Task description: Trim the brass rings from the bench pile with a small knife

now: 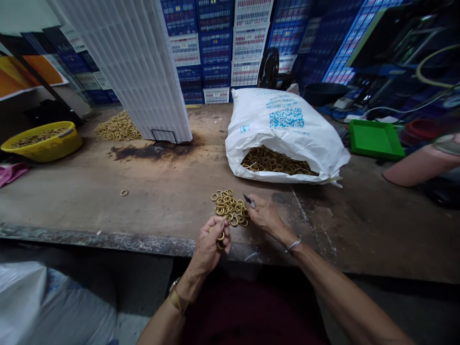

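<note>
My left hand (212, 242) is closed around a few brass rings (220, 236) at the near edge of the worn wooden table (158, 191). My right hand (264, 214) pinches a small dark blade-like tool (248, 200) next to a little pile of brass rings (230, 207) lying on the table. Behind that pile an open white sack (287, 124) lies on its side, full of the same rings (276, 163).
A single ring (124, 192) lies to the left. A yellow basin (45, 140) of rings, a heap of rings (117, 127) and a tall white crate stack (140, 67) stand at the back left. A green tray (375, 139) is at the right. Blue and white crates line the back.
</note>
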A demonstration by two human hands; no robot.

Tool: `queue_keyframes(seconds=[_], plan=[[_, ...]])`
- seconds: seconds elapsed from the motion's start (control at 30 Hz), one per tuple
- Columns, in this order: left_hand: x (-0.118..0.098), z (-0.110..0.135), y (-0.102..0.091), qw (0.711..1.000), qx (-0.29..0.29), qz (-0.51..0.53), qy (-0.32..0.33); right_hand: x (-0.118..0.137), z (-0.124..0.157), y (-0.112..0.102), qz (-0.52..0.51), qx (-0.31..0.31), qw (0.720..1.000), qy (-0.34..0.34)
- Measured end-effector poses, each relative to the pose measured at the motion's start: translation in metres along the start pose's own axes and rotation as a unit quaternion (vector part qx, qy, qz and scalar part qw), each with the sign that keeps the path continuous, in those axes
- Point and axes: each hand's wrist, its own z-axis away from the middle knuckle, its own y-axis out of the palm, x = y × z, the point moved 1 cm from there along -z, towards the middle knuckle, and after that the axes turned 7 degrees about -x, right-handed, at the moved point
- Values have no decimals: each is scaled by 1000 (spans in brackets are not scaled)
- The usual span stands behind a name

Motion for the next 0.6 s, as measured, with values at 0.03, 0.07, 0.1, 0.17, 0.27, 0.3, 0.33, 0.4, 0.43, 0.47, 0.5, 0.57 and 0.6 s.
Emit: queue_keyframes(seconds=[0.03, 0.07, 0.1, 0.17, 0.27, 0.3, 0.33, 0.4, 0.43, 0.47, 0.5, 0.57, 0.6], plan=[[0, -2, -1, 999, -6, 30, -17, -5, -5, 0, 1, -13, 1000, -1], [1, -5, -3, 998, -12, 54, -34, -9, -9, 1, 2, -24, 1000, 1], [2, -8, -5, 996, -19, 73, -49, -12, -14, 2, 2, -28, 1000, 4], [5, -13, -9, 992, -34, 98, -78, -16, -21, 6, -1, -17, 1000, 8], [8, -16, -16, 987, -53, 113, -104, -16, -28, 11, -8, 15, 1000, 6], [8, -16, -18, 986, -53, 117, -108, -15, -29, 12, -12, 25, 1000, 3], [8, -17, -20, 985, -51, 123, -111, -13, -30, 12, -18, 36, 999, 1], [7, -17, -21, 982, -42, 137, -122, -9, -32, 13, -29, 56, 998, -7], [7, -18, -22, 980, -38, 146, -128, -7, -33, 13, -30, 63, 997, -10], [7, -19, -22, 978, -34, 154, -133, -6, -33, 13, -29, 68, 997, -13], [7, -19, -22, 977, -30, 162, -137, -4, -34, 13, -27, 70, 997, -14], [8, -21, -21, 974, -26, 176, -144, -3, -35, 14, -25, 75, 997, -12], [8, -22, -21, 972, -27, 179, -147, -4, -35, 15, -26, 76, 997, -10]])
